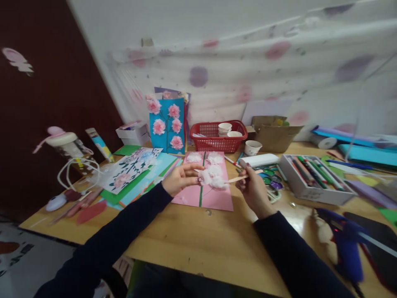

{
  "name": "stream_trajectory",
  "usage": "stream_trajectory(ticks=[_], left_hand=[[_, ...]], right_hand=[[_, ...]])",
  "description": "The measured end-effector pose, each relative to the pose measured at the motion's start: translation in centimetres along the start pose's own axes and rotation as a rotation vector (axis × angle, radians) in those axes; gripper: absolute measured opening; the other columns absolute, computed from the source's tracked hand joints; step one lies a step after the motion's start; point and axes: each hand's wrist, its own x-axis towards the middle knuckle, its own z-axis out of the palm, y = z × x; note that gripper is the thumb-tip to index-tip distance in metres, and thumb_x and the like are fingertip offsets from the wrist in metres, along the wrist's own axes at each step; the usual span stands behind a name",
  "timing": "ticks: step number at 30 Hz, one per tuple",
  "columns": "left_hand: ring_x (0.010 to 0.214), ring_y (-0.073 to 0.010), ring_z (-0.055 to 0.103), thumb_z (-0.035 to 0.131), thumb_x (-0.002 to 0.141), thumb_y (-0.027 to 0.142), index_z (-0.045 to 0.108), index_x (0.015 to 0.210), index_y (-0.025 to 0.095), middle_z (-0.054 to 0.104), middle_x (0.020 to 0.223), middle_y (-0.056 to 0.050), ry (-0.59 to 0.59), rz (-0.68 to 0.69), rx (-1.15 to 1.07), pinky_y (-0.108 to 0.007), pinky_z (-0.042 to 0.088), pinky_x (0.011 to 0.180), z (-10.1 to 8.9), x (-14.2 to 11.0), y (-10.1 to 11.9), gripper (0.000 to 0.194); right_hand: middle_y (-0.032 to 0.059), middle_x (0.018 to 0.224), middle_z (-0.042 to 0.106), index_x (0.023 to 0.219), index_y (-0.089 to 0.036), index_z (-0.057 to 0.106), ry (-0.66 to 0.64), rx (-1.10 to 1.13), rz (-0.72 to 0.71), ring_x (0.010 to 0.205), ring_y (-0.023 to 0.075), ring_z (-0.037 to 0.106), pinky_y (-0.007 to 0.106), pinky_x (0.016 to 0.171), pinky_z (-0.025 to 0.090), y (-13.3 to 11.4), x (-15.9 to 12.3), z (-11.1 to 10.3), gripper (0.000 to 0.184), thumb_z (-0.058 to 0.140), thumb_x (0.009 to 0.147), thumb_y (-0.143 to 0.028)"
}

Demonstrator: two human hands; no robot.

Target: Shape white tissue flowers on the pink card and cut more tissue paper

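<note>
My left hand (182, 179) pinches the edge of a white fluffy tuft (214, 178), which looks like cotton wool, above a pink sheet of paper (218, 203). Between the closed fingers of my right hand (254, 191) is a thin wooden stick (238, 179); its far tip touches or nearly touches the tuft. A dark green stem (201, 196) runs down the pink sheet. More white tufts (214, 157) lie on the sheet's upper part, and the held tuft hides some of its middle.
A blue card with pink flowers (167, 124) stands behind, beside a red basket (217, 144) holding paper cups. On the right are paint pots (275, 182), a box of markers (316, 180) and a blue glue gun (344, 244). Coloured papers (130, 174) lie left.
</note>
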Motion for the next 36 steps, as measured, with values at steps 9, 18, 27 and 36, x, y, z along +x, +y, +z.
stream_trajectory(ticks=[9,18,27,36], left_hand=[[0.06,-0.0097,0.06,0.082,0.052,0.022,0.067,0.074,0.01,0.068,0.067,-0.002,0.03,-0.078,0.092,-0.025,0.048,0.065,3.4,2.0,-4.5,0.03],[0.055,-0.0101,0.059,0.083,0.052,0.026,0.068,0.074,0.009,0.068,0.063,-0.003,0.091,-0.081,0.178,-0.025,0.05,0.059,3.1,1.9,-5.5,0.031],[0.057,-0.0124,0.064,0.082,0.053,0.033,0.068,0.077,0.008,0.071,0.068,-0.007,0.043,-0.16,0.086,-0.029,0.054,0.066,2.8,1.6,-5.6,0.037],[0.061,-0.014,0.065,0.08,0.056,0.041,0.068,0.076,0.007,0.072,0.072,-0.01,0.015,-0.171,0.055,-0.033,0.054,0.072,2.9,1.5,-5.7,0.041]], right_hand=[[-0.0054,0.033,0.039,0.053,-0.018,0.051,-0.116,-0.267,-0.115,0.03,0.0063,0.034,0.019,0.034,0.024,1.0,-0.2,-0.4,0.036,0.055,0.076,-0.045],[-0.0047,0.033,0.04,0.053,-0.018,0.05,-0.161,-0.357,-0.139,0.031,0.0076,0.037,0.02,0.035,0.027,1.2,-0.8,0.0,0.039,0.053,0.078,-0.048],[-0.005,0.032,0.04,0.053,-0.018,0.051,-0.073,-0.338,-0.177,0.031,0.0072,0.036,0.019,0.034,0.027,1.1,-0.2,-0.4,0.034,0.052,0.078,-0.04],[-0.0044,0.034,0.041,0.052,-0.018,0.052,-0.068,-0.364,-0.195,0.031,0.0071,0.037,0.019,0.034,0.028,1.1,-0.4,-0.2,0.036,0.051,0.08,-0.041]])
